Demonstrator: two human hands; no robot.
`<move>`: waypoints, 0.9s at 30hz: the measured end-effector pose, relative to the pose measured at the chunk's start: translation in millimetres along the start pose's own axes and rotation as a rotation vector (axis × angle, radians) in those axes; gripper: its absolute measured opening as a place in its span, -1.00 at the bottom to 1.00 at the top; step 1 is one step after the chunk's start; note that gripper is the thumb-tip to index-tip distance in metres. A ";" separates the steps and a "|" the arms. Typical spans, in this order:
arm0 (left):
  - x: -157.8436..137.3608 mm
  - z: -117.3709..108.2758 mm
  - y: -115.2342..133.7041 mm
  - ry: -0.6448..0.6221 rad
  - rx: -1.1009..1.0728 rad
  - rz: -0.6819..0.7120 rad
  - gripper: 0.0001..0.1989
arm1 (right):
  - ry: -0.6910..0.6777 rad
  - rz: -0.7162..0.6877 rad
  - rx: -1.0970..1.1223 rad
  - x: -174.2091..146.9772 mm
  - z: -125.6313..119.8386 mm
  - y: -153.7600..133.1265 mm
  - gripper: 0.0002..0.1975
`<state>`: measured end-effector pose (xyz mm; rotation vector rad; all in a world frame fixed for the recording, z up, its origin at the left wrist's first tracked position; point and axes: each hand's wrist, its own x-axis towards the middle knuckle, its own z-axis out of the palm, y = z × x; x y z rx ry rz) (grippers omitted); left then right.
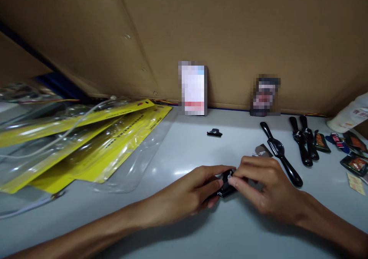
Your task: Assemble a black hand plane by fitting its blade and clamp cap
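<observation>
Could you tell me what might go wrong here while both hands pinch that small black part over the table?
The small black plastic part is pinched only at the fingertips of the left hand and right hand, so it might slip. The long black glossy handle lies right beside the right hand and could get knocked.

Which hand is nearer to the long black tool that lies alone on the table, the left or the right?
The right. The right hand lies just beside the long black tool, by its lower end. The left hand is farther away, beyond the small black part that both hands hold.
</observation>
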<state>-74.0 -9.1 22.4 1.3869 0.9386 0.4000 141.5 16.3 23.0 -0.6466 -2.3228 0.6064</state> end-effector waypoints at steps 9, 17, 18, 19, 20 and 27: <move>-3.2 -0.3 -2.0 0.009 0.027 0.004 -0.48 | -0.086 -0.066 -0.193 -4.8 -3.1 5.0 -0.74; 0.8 2.2 -8.3 0.034 0.044 -0.016 -0.41 | -0.082 -0.051 -0.244 -4.4 5.7 4.9 -0.80; 1.0 2.4 -9.0 0.035 0.039 -0.024 -0.40 | -0.074 -0.053 -0.276 -4.7 7.3 5.8 -0.81; 1.0 2.5 -10.0 0.038 0.033 -0.030 -0.39 | -0.060 -0.056 -0.302 -5.1 9.0 6.5 -0.80; 0.5 2.5 -11.5 0.048 0.026 -0.033 -0.40 | -0.042 -0.056 -0.312 -5.7 10.7 7.0 -0.79; -9.5 0.3 -38.9 0.204 -0.072 -0.080 -0.45 | 0.026 -0.064 -0.287 -10.1 12.7 8.6 -0.80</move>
